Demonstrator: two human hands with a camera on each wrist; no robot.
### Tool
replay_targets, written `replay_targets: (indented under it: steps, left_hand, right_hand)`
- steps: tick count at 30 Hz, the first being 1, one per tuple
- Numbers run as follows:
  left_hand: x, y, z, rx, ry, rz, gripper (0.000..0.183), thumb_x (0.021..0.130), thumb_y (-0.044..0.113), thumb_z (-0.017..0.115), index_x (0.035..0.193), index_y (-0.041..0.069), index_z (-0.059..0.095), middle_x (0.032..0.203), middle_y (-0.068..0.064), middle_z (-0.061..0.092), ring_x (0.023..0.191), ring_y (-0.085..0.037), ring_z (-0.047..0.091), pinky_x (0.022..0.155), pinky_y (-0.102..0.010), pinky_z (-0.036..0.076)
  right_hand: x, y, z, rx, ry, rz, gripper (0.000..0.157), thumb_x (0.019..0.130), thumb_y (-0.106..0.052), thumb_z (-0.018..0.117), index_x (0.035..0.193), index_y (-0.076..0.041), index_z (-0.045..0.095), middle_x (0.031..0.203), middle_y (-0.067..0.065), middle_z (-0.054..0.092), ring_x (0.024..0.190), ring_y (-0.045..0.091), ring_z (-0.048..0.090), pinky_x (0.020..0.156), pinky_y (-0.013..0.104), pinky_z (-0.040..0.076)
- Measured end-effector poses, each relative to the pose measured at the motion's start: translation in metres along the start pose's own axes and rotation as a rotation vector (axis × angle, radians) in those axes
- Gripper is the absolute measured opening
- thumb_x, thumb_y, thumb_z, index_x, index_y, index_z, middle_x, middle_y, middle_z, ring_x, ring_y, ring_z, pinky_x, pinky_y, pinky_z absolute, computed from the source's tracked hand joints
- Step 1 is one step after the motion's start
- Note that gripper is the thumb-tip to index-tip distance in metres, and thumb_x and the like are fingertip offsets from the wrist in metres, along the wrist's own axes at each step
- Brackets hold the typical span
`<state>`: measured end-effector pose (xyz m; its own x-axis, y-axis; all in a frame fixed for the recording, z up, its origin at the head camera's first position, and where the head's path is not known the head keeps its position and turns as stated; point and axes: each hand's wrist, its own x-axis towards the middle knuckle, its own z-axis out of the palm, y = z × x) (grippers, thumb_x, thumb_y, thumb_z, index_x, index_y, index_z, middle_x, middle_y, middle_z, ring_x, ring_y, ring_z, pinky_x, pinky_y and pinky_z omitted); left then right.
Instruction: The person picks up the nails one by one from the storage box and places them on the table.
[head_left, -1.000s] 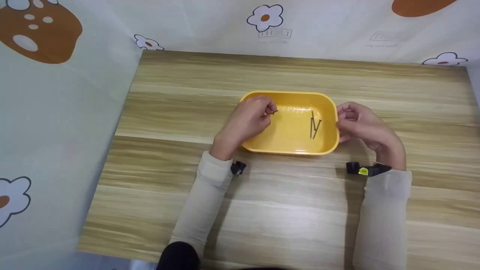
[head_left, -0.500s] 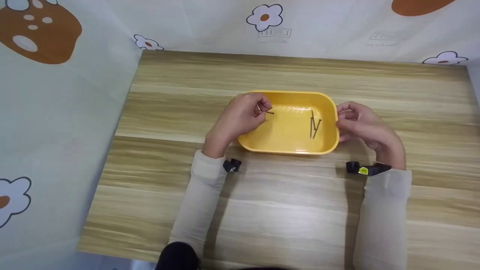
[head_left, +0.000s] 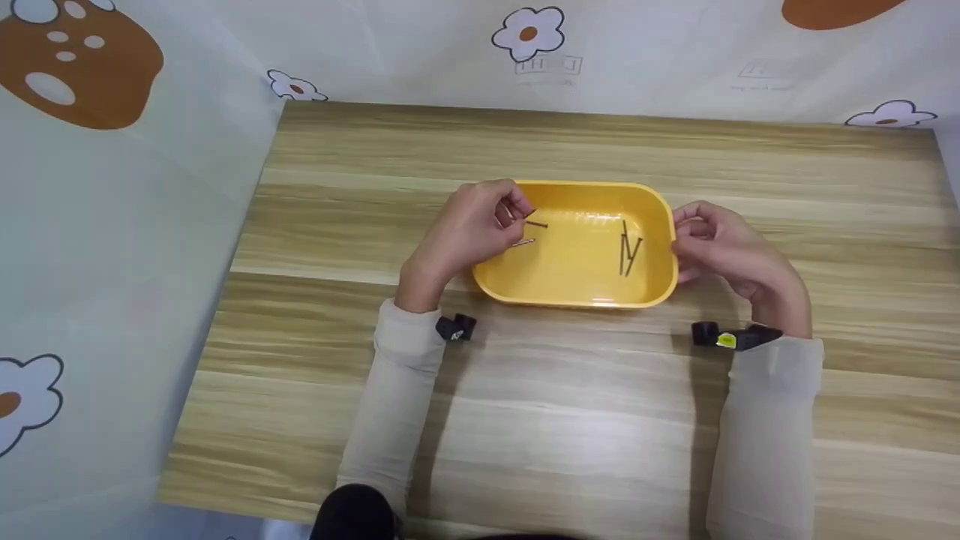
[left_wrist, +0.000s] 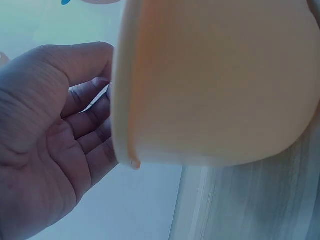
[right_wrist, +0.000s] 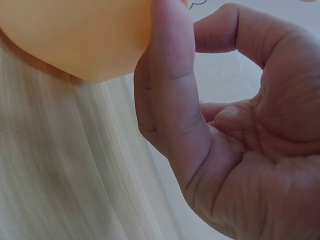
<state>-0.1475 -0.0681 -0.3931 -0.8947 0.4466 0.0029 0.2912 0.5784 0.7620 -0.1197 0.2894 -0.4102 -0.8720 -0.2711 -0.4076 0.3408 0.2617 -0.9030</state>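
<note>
A yellow plastic basin (head_left: 577, 281) sits on the table. Several thin dark nails (head_left: 630, 251) lie in its right end. One more nail (head_left: 537, 224) and a shiny thin one (head_left: 524, 242) show at the left end, partly behind my left hand (head_left: 476, 225). That hand is over the basin's left rim, thumb and fingertips together, with a small dark tip of a nail (head_left: 532, 212) poking out from them. The left wrist view has the basin wall hiding the fingertips. My right hand (head_left: 724, 244) holds the basin's right end by the rim, thumb and fingers bent.
The wood-grain table (head_left: 570, 420) spreads around the basin on all sides. Behind it and to the left rises a pale wall covering (head_left: 420, 52) with flower prints. A small black camera (head_left: 456, 327) is worn at the left wrist, another (head_left: 735, 337) at the right.
My left hand has moved left and slightly back toward the basin's left rim. Nails at the left end now show beside its fingers. The right hand has stayed in place.
</note>
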Motion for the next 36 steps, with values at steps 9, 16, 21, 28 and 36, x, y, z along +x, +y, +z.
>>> replay_targets:
  steps: [9, 16, 21, 28, 36]
  left_hand:
    - [-0.001, -0.003, -0.003, -0.067, 0.010, 0.005, 0.013, 0.094, 0.005, 0.066, 0.105, 0.002, 0.072, 0.105, -0.006, 0.076, 0.090, -0.019, 0.072, 0.078, -0.028, 0.061]
    - [0.001, -0.008, -0.003, -0.165, 0.024, 0.032, 0.015, 0.094, 0.002, 0.065, 0.107, -0.001, 0.071, 0.111, -0.015, 0.077, 0.092, -0.020, 0.071, 0.081, -0.028, 0.061]
    - [0.001, -0.011, -0.004, -0.184, 0.037, 0.046, 0.017, 0.093, 0.000, 0.064, 0.108, -0.003, 0.071, 0.112, -0.017, 0.077, 0.093, -0.021, 0.071, 0.086, -0.032, 0.062]
    - [-0.001, -0.014, -0.007, -0.203, 0.053, 0.035, 0.017, 0.092, 0.000, 0.064, 0.108, -0.001, 0.070, 0.111, -0.018, 0.075, 0.092, -0.020, 0.068, 0.089, -0.036, 0.062]
    - [-0.004, -0.018, -0.013, -0.201, 0.078, 0.019, 0.016, 0.092, 0.001, 0.066, 0.107, 0.003, 0.069, 0.106, -0.009, 0.073, 0.091, -0.017, 0.067, 0.088, -0.037, 0.062]
  right_hand:
    - [0.000, -0.001, 0.000, 0.001, -0.003, 0.001, 0.028, 0.101, 0.002, 0.061, 0.125, 0.000, 0.047, 0.102, 0.004, 0.065, 0.083, 0.016, 0.072, 0.066, 0.033, 0.067]
    - [0.000, -0.001, -0.001, -0.006, -0.006, 0.007, 0.029, 0.101, 0.002, 0.061, 0.126, 0.000, 0.046, 0.103, 0.005, 0.065, 0.084, 0.016, 0.072, 0.068, 0.033, 0.068]
    - [0.000, 0.000, -0.001, -0.006, -0.006, 0.000, 0.030, 0.101, 0.003, 0.061, 0.127, 0.000, 0.046, 0.102, 0.004, 0.065, 0.083, 0.017, 0.072, 0.067, 0.033, 0.067]
    - [0.000, 0.000, -0.001, -0.017, -0.002, -0.001, 0.028, 0.102, 0.003, 0.059, 0.126, -0.001, 0.047, 0.100, 0.002, 0.065, 0.082, 0.015, 0.072, 0.067, 0.033, 0.067]
    - [0.000, -0.001, -0.001, -0.033, -0.001, 0.005, 0.029, 0.102, 0.001, 0.060, 0.127, -0.003, 0.046, 0.101, 0.002, 0.065, 0.084, 0.014, 0.072, 0.068, 0.034, 0.068]
